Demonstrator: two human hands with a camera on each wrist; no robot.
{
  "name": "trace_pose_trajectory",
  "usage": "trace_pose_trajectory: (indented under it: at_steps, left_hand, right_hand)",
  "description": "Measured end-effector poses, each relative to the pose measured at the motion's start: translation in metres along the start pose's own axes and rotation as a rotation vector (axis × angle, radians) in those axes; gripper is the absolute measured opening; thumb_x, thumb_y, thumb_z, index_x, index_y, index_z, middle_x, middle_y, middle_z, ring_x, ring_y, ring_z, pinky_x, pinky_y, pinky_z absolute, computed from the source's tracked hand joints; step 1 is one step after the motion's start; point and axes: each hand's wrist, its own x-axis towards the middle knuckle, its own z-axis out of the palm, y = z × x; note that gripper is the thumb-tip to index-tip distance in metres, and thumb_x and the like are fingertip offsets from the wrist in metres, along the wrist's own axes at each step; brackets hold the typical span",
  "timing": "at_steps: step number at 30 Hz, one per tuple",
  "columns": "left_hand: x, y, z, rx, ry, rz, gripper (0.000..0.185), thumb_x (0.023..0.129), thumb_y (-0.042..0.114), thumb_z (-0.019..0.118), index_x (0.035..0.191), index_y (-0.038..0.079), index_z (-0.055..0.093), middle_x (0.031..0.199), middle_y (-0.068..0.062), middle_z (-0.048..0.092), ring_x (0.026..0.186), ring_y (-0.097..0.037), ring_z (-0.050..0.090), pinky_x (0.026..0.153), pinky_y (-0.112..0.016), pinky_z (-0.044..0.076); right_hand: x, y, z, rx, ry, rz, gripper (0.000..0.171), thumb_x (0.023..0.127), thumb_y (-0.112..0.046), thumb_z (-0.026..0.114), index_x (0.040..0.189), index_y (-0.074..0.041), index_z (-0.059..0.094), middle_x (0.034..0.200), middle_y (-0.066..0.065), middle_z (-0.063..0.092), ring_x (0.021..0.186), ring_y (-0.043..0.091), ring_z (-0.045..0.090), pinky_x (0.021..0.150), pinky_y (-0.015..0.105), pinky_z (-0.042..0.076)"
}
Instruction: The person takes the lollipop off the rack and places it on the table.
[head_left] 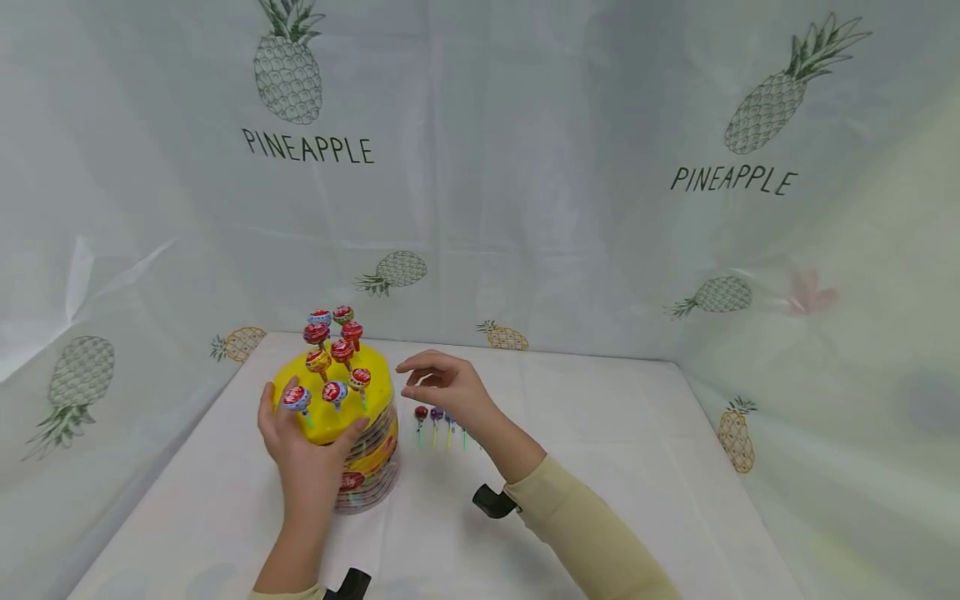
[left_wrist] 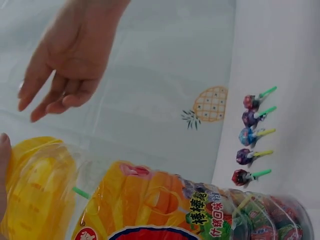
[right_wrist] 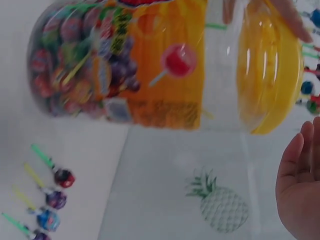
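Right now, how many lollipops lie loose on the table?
5, in a row beside the jar: counting outward, a dark red one, a purple one, a blue one, a second purple one, a reddish one farthest. The jar may hide more.

Soft, diffuse light — 2 wrist views dimmer, the jar [right_wrist: 165,102] blurred in the right.
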Motion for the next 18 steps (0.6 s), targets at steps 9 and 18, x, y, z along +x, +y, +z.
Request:
trace_pose_trajectory:
  at_steps: [9, 18]
  left_hand:
    - [0.001, -0.002, -0.011, 0.057, -0.086, 0.016, 0.090, 0.082, 0.026, 0.080, 0.154, 0.028, 0.026, 0.160, 0.002, -0.002, 0.142, -0.037, 0.012, 0.105, -0.061, 0.032]
    - [0.015, 0.000, -0.031, 0.180, -0.180, 0.060, 0.093, 0.077, 0.028, 0.084, 0.152, 0.019, 0.029, 0.158, -0.006, 0.004, 0.141, -0.037, 0.006, 0.101, -0.066, 0.034]
  right_hand:
    - [0.009, -0.011, 0.026, 0.092, -0.083, -0.051, 0.028, 0.089, 0.004, 0.067, 0.116, 0.007, 0.065, 0.114, 0.011, 0.064, 0.101, 0.029, 0.062, 0.090, 0.039, 0.052]
    - [0.012, -0.020, 0.038, 0.089, -0.077, -0.065, 0.029, 0.087, 0.004, 0.069, 0.116, 0.007, 0.066, 0.114, 0.012, 0.063, 0.098, 0.019, 0.063, 0.089, 0.037, 0.053]
